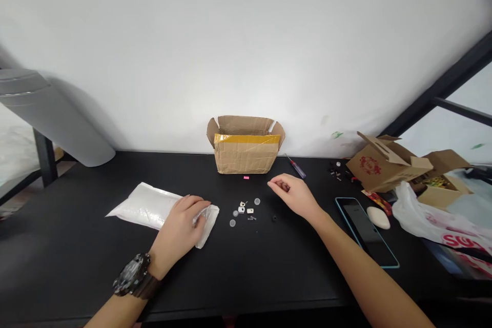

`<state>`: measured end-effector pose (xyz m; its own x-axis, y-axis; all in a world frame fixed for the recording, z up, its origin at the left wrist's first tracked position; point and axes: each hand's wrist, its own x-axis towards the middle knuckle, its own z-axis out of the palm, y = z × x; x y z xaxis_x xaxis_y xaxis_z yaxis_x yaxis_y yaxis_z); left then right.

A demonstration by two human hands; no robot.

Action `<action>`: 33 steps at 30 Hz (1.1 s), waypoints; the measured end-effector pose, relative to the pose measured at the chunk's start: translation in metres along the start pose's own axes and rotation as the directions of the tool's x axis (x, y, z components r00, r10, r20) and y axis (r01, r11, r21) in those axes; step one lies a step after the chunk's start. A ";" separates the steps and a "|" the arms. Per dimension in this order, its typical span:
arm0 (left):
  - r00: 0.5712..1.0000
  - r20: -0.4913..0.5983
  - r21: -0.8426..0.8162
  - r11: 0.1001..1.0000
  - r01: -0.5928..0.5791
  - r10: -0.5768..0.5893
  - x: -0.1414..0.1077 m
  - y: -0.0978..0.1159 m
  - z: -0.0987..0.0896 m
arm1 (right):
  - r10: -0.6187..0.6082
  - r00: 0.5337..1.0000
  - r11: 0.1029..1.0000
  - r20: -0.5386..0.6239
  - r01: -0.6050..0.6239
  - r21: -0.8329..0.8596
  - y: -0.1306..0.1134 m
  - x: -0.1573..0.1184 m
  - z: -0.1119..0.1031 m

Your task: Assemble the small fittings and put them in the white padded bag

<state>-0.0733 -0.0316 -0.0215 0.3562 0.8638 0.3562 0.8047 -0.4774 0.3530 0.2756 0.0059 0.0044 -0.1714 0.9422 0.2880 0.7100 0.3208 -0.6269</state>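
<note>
1. Head camera looks down on a black tabletop (77, 261) as a left hand (179, 228), a wristwatch (132, 274) at its wrist, rests on a white padded mailer (149, 207) at near left.
2. Its fingers curl over the mailer's crumpled right end, apparently gripping it and seemingly keeping it flat on the table.
3. A right hand (286, 193) hovers just above the table, right of centre, its fingers loosely curled; whether they pinch anything cannot be told.
4. Small parts (244, 212), including clear discs (232, 223) and white pieces (250, 210), lie spread between the hands, perhaps so each stays visible against the dark surface.
5. A screwdriver (295, 166) lies just right of an open cardboard box (246, 146), which stands at the far edge against the wall.
6. A phone (365, 230) in a blue case lies face up at right, near a printed carton (388, 164) and a plastic bag (434, 220).
</note>
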 end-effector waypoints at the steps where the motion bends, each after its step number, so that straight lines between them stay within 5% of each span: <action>1: 1.000 -0.001 0.000 1.000 -0.019 0.019 -0.001 0.002 -0.002 | -0.024 0.999 1.000 0.030 0.024 -0.007 -0.003 -0.002 0.002; 7: 0.995 0.042 -0.120 0.989 -0.080 0.086 0.007 0.029 -0.015 | -0.124 0.984 0.992 0.127 0.119 0.051 -0.010 -0.008 0.008; 13: 0.970 0.232 -0.284 0.959 -0.004 0.073 0.051 0.052 -0.006 | -0.160 0.975 0.986 0.152 0.149 0.079 -0.012 -0.010 0.014; 20: 0.958 0.270 -0.291 0.956 -0.017 0.099 0.073 0.054 0.013 | -0.155 0.980 0.986 0.128 0.145 0.088 -0.009 -0.008 0.011; 33: 0.923 0.357 -0.194 0.978 -0.075 0.141 0.076 0.054 0.009 | -0.154 0.975 0.985 0.159 0.138 0.108 -0.004 -0.007 0.013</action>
<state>0.0018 0.0097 0.0175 0.6122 0.7876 0.0703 0.6682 -0.5629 0.4865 0.2649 -0.0007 -0.0048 -0.3846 0.8850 0.2623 0.6019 0.4559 -0.6557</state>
